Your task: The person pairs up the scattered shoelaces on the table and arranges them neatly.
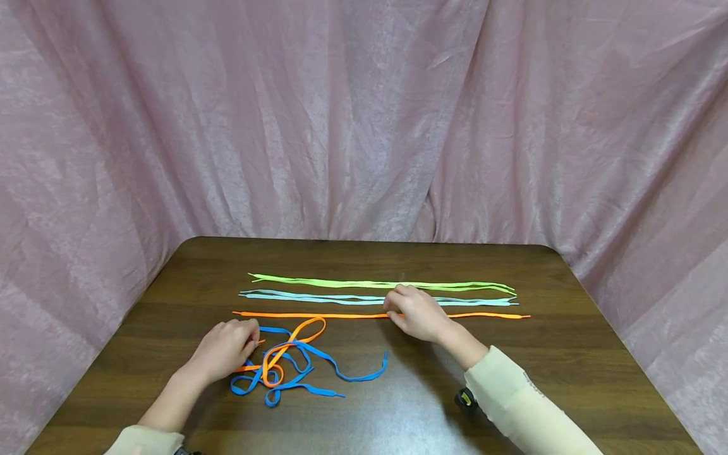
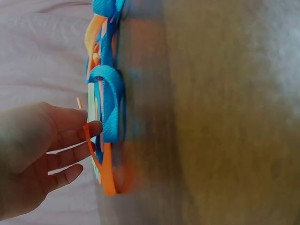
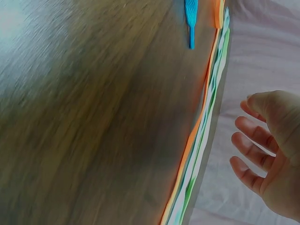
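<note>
At the left, my left hand (image 1: pixel 224 351) pinches an end of an orange shoelace (image 2: pixel 108 173) between thumb and index finger; its other fingers are spread loosely in the left wrist view. The rest of that lace loops through a loose tangle with blue shoelaces (image 1: pixel 361 380). My right hand (image 1: pixel 418 313) is over the middle of a straight orange shoelace (image 1: pixel 318 315), hiding part of it. In the right wrist view its fingers are loosely bent, with nothing seen between them.
Behind the straight orange lace lie light blue shoelaces (image 1: pixel 335 297) and, farther back, yellow-green shoelaces (image 1: pixel 341 282), all stretched left to right. The brown wooden table (image 1: pixel 540 379) ends at a pink curtain (image 1: pixel 364 126) on the back and sides.
</note>
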Demonstrator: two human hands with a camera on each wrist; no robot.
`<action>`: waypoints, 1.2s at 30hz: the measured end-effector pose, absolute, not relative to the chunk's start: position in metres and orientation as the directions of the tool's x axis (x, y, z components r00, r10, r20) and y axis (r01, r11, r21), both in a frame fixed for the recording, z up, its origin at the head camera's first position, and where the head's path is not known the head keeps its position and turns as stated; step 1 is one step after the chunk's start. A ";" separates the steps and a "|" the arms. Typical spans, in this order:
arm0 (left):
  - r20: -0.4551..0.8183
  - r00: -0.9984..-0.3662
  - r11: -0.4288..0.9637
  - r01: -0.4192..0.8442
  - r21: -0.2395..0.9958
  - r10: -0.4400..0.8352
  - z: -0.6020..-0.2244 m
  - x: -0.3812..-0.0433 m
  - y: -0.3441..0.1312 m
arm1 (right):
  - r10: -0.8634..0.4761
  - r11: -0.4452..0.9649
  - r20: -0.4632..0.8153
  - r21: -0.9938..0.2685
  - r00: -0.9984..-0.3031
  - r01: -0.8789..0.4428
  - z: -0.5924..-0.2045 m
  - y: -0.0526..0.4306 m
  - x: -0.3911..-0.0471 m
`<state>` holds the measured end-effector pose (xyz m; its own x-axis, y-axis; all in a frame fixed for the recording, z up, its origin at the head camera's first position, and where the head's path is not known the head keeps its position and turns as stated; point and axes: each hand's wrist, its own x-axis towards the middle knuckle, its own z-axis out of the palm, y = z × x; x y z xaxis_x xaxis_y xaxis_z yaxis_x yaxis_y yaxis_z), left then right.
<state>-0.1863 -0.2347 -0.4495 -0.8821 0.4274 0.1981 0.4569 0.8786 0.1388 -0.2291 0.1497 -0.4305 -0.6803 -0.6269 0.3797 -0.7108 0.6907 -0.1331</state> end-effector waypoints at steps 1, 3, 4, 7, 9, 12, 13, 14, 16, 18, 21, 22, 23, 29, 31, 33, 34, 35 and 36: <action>0.203 -0.882 0.879 0.455 0.140 0.425 -0.448 -0.186 -0.235 | -0.630 0.690 0.377 -0.132 -0.679 -0.712 -0.431 0.147 -0.230; 0.215 -0.881 0.880 0.454 0.142 0.420 -0.444 -0.187 -0.235 | -0.633 0.689 0.370 -0.131 -0.680 -0.712 -0.432 0.143 -0.231; 0.224 -0.881 0.880 0.453 0.141 0.417 -0.442 -0.187 -0.235 | -0.636 0.687 0.366 -0.132 -0.680 -0.714 -0.432 0.141 -0.231; 0.256 -0.872 0.877 0.460 0.140 0.416 -0.435 -0.187 -0.236 | -0.647 0.677 0.359 -0.134 -0.672 -0.723 -0.433 0.134 -0.232; 0.287 -0.861 0.873 0.469 0.134 0.419 -0.430 -0.187 -0.237 | -0.656 0.669 0.357 -0.134 -0.665 -0.731 -0.434 0.129 -0.232; 0.325 -0.844 0.866 0.485 0.121 0.428 -0.424 -0.187 -0.239 | -0.665 0.659 0.353 -0.134 -0.657 -0.740 -0.435 0.122 -0.230; 0.331 -0.841 0.865 0.487 0.119 0.427 -0.421 -0.187 -0.239 | -0.669 0.656 0.353 -0.134 -0.654 -0.743 -0.435 0.120 -0.230; 0.334 -0.841 0.867 0.485 0.116 0.426 -0.419 -0.187 -0.240 | -0.671 0.654 0.351 -0.138 -0.654 -0.744 -0.435 0.117 -0.230; 0.334 -0.844 0.870 0.479 0.116 0.420 -0.415 -0.187 -0.241 | -0.676 0.650 0.341 -0.143 -0.653 -0.747 -0.436 0.112 -0.229; 0.331 -0.849 0.875 0.470 0.114 0.413 -0.410 -0.185 -0.243 | -0.682 0.644 0.331 -0.151 -0.652 -0.750 -0.437 0.108 -0.229; 0.343 -0.848 0.881 0.461 0.105 0.403 -0.406 -0.184 -0.246 | -0.691 0.641 0.310 -0.157 -0.653 -0.752 -0.438 0.101 -0.229; 0.352 -0.847 0.882 0.459 0.104 0.399 -0.404 -0.183 -0.247 | -0.693 0.640 0.304 -0.158 -0.653 -0.752 -0.438 0.098 -0.229; 0.361 -0.844 0.884 0.457 0.100 0.396 -0.403 -0.183 -0.248 | -0.695 0.639 0.298 -0.162 -0.654 -0.752 -0.438 0.096 -0.229; 0.393 -0.844 0.892 0.438 0.111 0.365 -0.399 -0.179 -0.255 | -0.712 0.643 0.244 -0.148 -0.658 -0.751 -0.440 0.080 -0.228; 0.388 -0.851 0.897 0.426 0.118 0.353 -0.398 -0.178 -0.258 | -0.719 0.646 0.227 -0.132 -0.657 -0.752 -0.441 0.075 -0.227; 0.382 -0.860 0.902 0.413 0.127 0.340 -0.397 -0.176 -0.261 | -0.726 0.646 0.209 -0.122 -0.656 -0.754 -0.443 0.069 -0.227; 0.382 -0.861 0.904 0.408 0.128 0.335 -0.397 -0.176 -0.263 | -0.728 0.648 0.202 -0.111 -0.656 -0.754 -0.443 0.066 -0.227; 0.383 -0.863 0.905 0.405 0.129 0.331 -0.397 -0.175 -0.264 | -0.729 0.650 0.195 -0.104 -0.656 -0.753 -0.444 0.063 -0.226; 0.383 -0.864 0.907 0.400 0.131 0.326 -0.397 -0.174 -0.265 | -0.733 0.649 0.189 -0.096 -0.654 -0.755 -0.445 0.060 -0.226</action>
<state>-0.1744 -0.2654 -0.3969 -0.8645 0.3260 0.3826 0.4002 0.9070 0.1314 -0.2259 0.0605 -0.4447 -0.6540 -0.7327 0.1886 -0.7548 0.6489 -0.0965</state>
